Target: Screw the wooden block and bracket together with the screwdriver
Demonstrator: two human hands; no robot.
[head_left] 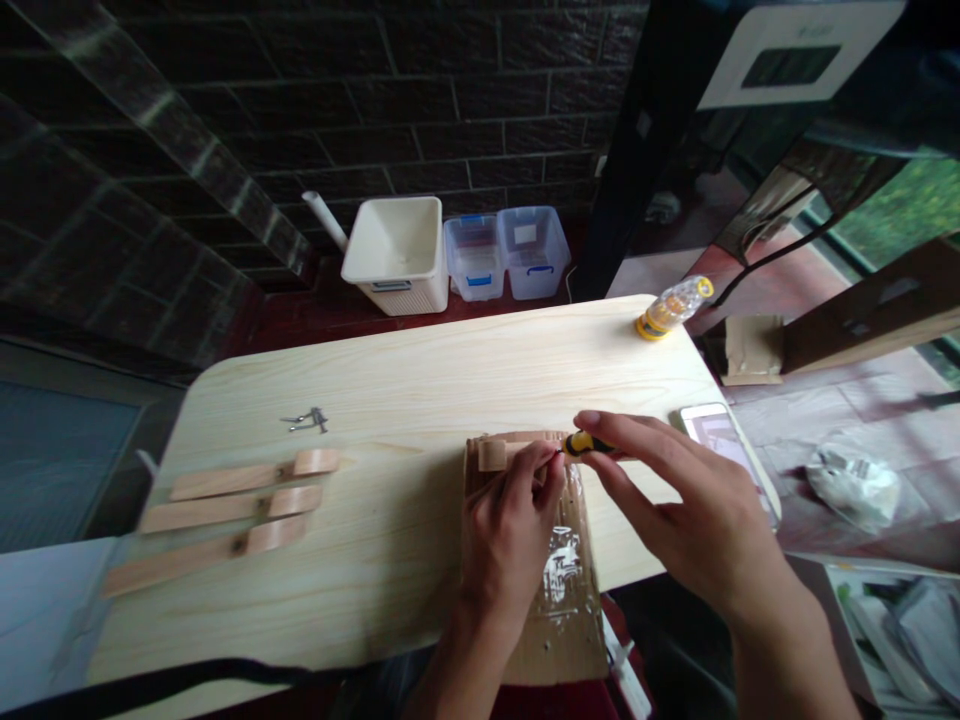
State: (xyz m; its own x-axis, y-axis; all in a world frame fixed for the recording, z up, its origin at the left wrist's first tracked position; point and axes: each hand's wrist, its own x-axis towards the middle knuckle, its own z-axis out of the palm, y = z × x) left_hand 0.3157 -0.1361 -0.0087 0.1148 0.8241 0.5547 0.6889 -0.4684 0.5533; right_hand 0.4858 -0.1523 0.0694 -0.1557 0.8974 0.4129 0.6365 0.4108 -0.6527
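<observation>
My right hand (679, 490) grips a small yellow-and-black screwdriver (583, 444) between thumb and fingers, its shaft pointing left. At its tip, the thumb and index finger of my left hand (517, 520) are pinched together. My left hand is closed over a pale wooden strip with a curled end (492, 457), lying at the far edge of a cardboard piece wrapped in clear tape (559, 600). My fingers cover much of the strip, and anything small pinched at the tip is hidden.
Left on the table (405, 400) lie three similar wooden strips (225, 482) and several screws (309, 419). A clear bottle with yellow ends (671, 308) stands at the far right corner; a phone (720, 435) lies near the right edge. Plastic bins (397, 250) are beyond the table.
</observation>
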